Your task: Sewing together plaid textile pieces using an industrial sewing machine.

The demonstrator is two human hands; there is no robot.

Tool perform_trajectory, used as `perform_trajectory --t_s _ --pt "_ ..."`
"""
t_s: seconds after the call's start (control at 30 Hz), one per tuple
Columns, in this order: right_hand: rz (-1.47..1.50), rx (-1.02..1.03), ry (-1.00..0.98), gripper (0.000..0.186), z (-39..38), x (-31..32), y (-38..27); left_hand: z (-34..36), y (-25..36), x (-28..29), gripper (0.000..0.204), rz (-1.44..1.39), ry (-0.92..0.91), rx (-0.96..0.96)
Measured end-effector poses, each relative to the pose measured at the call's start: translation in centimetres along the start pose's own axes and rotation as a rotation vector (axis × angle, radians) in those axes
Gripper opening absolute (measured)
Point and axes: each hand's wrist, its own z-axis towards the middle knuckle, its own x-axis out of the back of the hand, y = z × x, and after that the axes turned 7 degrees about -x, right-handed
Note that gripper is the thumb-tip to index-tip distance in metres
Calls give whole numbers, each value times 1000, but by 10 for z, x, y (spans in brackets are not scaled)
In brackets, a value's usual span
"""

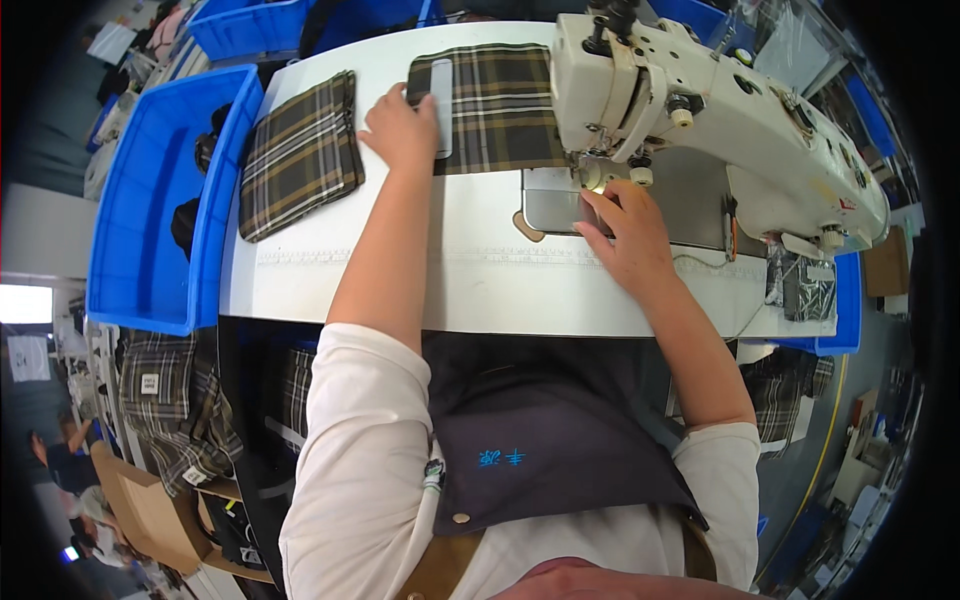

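My left hand (403, 128) reaches far across the white table (400, 280) and rests on a grey rectangular template (441, 100) that lies on a plaid fabric piece (500, 110). My right hand (628, 232) lies flat on the metal plate (550, 205) under the needle of the white sewing machine (720, 110), fingers spread, with nothing in it. A second plaid fabric stack (300, 155) lies to the left of my left hand.
A blue plastic bin (150, 200) stands along the table's left edge, another blue bin (250, 25) behind it. Plaid garments (170, 400) hang below at the left. More plaid pieces (810, 290) sit at the table's right end.
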Motion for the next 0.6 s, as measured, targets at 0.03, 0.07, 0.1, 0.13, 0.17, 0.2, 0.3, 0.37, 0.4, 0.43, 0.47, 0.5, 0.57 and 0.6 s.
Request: perform_trajectory --t_s 0.03,0.07,0.1,0.13,0.17,0.2,0.3,0.37,0.4,0.43,0.47,0.5,0.57,0.6 --pt "7 21 -3 42 0 -1 -1 -3 0 1 58 55 -13 -35" --pt "11 32 8 41 1 -2 -4 -5 -8 -1 62 100 32 -69" --pt "9 33 19 40 1 -2 -1 -10 -3 4 57 138 28 -78" --pt "19 55 10 40 0 -3 2 -14 -1 11 51 71 -9 -95" --pt "-5 39 15 39 0 -5 3 -19 -5 18 46 11 -41 -106" --pt "-20 29 13 39 0 -9 3 -28 -15 22 39 -27 -35 -155" --pt "-58 73 55 38 1 -13 10 -71 -40 50 30 -188 -110 -257" --pt "-66 76 29 36 2 -14 14 -115 -62 89 28 -171 -108 -318" --pt "-78 78 24 36 2 -11 15 -140 -73 112 29 -165 -97 -333" --pt "-89 80 21 35 3 -9 15 -167 -90 135 29 -130 -90 -294" --pt "-59 109 1 35 3 -10 16 -193 -109 158 32 -104 -17 -250" --pt "-99 99 17 35 2 -11 19 -217 -128 176 35 -88 55 -214" --pt "-130 107 26 35 1 -11 23 -270 -181 198 33 -136 143 95" --pt "-129 104 11 35 3 -12 22 -298 -220 202 31 -167 281 193"
